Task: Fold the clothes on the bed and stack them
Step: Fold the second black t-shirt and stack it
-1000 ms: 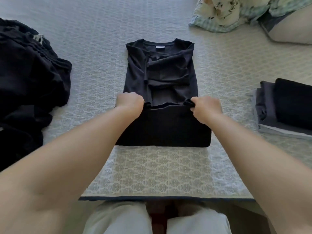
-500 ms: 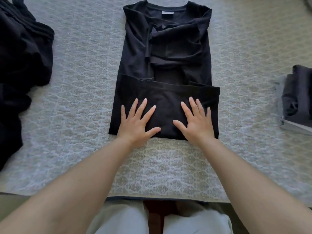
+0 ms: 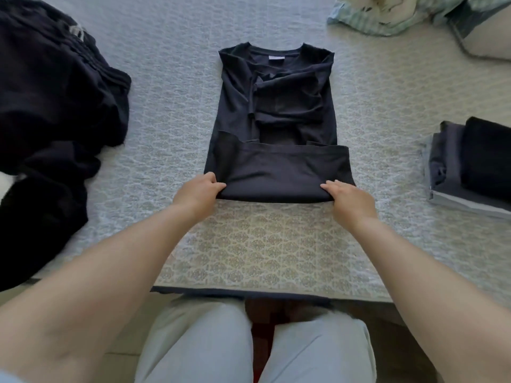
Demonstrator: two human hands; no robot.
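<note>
In the head view, a black T-shirt (image 3: 276, 128) is lying flat on the bed (image 3: 171, 87), which is covered by a pale patterned quilt, with its collar pointing away from the person and its sides folded in toward the middle. Its bottom part is lying doubled over itself as a folded band along the near edge. The left hand (image 3: 197, 193) is gripping the near left corner of that fold, its fingers (image 3: 218, 186) curling round the cloth edge. The right hand (image 3: 349, 199) is holding the near right corner, with its fingers tucked over and under the folded edge so the cloth is being pinched there. Well apart to the left, a loose heap of dark clothes (image 3: 49, 120) is sprawling over the quilt. To the right, a neat stack of folded garments (image 3: 475, 167) is sitting near the bed's edge, dark pieces on top of a grey one. At the far right corner a floral and checked pillow (image 3: 392, 15) is resting. The person's knees in light trousers (image 3: 249, 346) are showing below the bed's near edge.
</note>
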